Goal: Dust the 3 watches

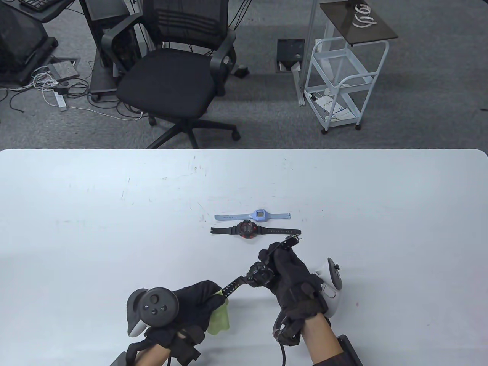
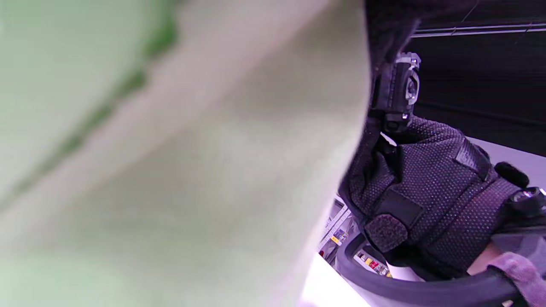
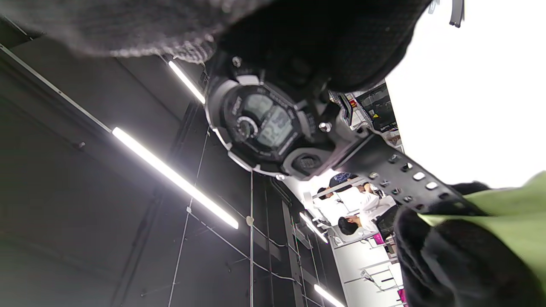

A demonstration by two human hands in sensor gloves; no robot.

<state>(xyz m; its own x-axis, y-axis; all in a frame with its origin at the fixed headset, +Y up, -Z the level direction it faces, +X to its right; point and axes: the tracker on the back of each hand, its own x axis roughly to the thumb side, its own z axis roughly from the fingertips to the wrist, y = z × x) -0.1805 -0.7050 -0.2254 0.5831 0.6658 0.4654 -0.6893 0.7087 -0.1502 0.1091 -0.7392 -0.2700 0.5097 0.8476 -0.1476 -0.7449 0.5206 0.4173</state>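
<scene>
The right hand (image 1: pixel 291 280) fingers curl round the black digital watch (image 1: pixel 258 273), lifting it off the table (image 1: pixel 95 213) so its strap is free. The left hand (image 1: pixel 198 303) pinches that strap through a green cloth (image 1: pixel 219 320) (presumably wiping). The blue watch (image 1: pixel 253 215) and red-and-black watch (image 1: pixel 253 230) lie flat just beyond.

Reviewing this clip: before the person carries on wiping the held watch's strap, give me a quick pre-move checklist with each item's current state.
1. Right hand has a grip on the black watch: ok.
2. Left hand holds the green cloth: ok.
3. Cloth pinched round the strap: ok.
4. Held watch lifted off the table: cannot tell.
5. Blue watch and red-and-black watch lie apart from the hands: ok.
6. Dust left on strap: cannot tell.
</scene>
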